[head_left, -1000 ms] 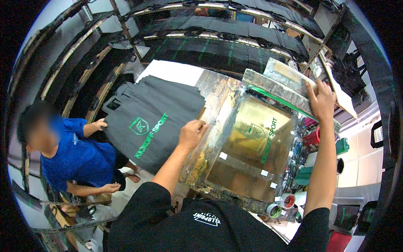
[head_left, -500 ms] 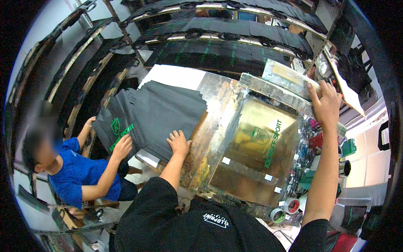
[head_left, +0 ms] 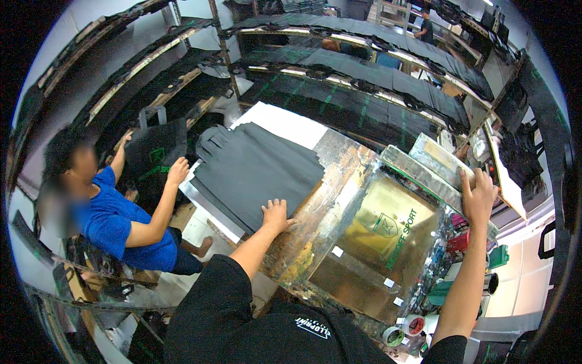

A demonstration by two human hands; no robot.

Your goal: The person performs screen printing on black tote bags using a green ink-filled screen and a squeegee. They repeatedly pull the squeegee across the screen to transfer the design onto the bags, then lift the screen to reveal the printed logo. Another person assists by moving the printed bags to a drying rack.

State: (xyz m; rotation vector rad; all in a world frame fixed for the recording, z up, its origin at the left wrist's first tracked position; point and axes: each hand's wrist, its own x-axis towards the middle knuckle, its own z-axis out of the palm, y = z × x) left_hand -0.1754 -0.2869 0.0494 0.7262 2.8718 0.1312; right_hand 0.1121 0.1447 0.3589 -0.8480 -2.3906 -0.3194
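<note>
My left hand (head_left: pixel 276 217) lies on the near right edge of a stack of dark grey fabric bags (head_left: pixel 260 164), fingers spread and holding nothing. At the right, my right hand (head_left: pixel 479 193) is closed round the far end of a flat screen-printing frame (head_left: pixel 394 230). The frame's yellowish mesh carries a green shield emblem and lettering. A long pale block, apparently a squeegee (head_left: pixel 442 159), lies along its far bar beside my right fingers. To the left, a co-worker in a blue shirt (head_left: pixel 136 227) holds a dark bag with a green print (head_left: pixel 154 151) beside the racks.
Racks (head_left: pixel 357 79) loaded with dark printed bags rise behind and to the left. A white board (head_left: pixel 264 115) sticks out beneath the stack. Tape rolls (head_left: pixel 414 325) and a green container (head_left: pixel 498 256) stand near the paint-stained table's (head_left: pixel 291 242) right side.
The co-worker has moved the printed bag off the stack, leftward to the racks. My view has shifted. My left hand stays on the stack and my right hand on the frame.
</note>
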